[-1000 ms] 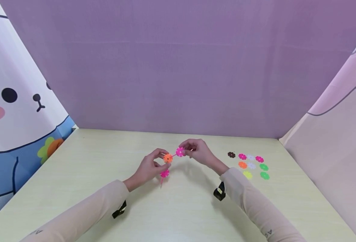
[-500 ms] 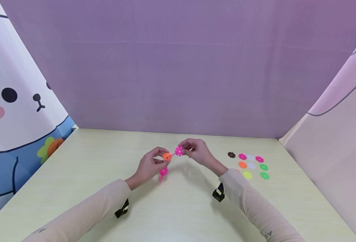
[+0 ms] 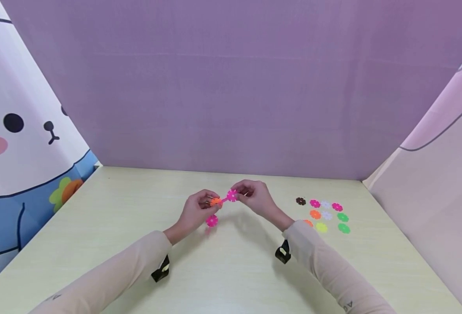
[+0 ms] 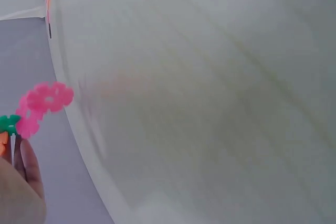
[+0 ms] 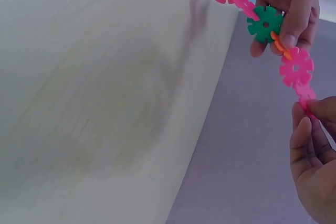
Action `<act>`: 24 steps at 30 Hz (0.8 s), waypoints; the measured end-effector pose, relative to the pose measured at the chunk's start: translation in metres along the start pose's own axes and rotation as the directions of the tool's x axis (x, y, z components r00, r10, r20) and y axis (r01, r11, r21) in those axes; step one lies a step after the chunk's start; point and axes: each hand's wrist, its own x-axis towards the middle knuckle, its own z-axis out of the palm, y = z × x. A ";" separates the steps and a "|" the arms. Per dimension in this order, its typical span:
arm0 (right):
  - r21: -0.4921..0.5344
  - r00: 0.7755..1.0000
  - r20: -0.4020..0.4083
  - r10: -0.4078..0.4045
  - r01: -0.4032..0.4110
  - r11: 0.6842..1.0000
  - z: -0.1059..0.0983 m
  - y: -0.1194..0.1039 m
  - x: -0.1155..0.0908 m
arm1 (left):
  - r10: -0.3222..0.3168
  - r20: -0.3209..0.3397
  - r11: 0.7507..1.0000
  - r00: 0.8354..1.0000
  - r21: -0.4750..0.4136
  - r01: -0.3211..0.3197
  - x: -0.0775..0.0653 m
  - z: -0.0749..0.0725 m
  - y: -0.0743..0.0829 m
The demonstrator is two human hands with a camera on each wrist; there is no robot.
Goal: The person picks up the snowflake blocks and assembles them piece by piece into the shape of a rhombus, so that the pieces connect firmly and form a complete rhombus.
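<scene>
A chain of slotted flower-shaped plastic discs hangs between the two hands above the table. My left hand [image 3: 193, 213] pinches the chain at an orange disc [image 3: 216, 202]. A green disc [image 5: 265, 24] sits beside it, seen in the right wrist view. From there a pink disc [image 3: 212, 221] dangles below the left fingers. At the chain's other end my right hand [image 3: 257, 200] pinches a pink disc [image 3: 232, 195] between thumb and fingertips. More pink discs join edge to face between the hands, as the right wrist view shows.
Loose flower discs lie at the table's right: a brown one [image 3: 300, 201], a yellow one [image 3: 321, 227], a green one [image 3: 344, 228], and several pink, white and orange ones. The right sleeve [image 3: 313, 244] passes close to them. A purple backdrop [image 3: 231, 109] stands behind the table.
Both hands keep their grip and shift only slightly. The orange disc has turned from facing the camera to tilted. The dangling end has risen a little, and a loose orange disc shows beside the right sleeve.
</scene>
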 end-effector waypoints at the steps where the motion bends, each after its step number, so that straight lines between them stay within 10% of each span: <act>1: 0.002 1.000 -0.008 -0.005 0.005 1.000 0.001 0.000 0.000 | -0.012 0.001 1.000 1.000 0.002 0.012 0.000 0.000 0.000; 9: -0.027 0.999 0.017 -0.037 0.037 0.999 0.000 -0.001 0.002 | -0.021 0.015 1.000 1.000 0.008 0.021 0.005 0.003 -0.011; 24: 0.022 0.997 0.072 0.011 -0.013 1.000 -0.005 -0.003 0.003 | -0.002 0.066 0.999 0.998 0.052 -0.001 -0.001 -0.001 0.017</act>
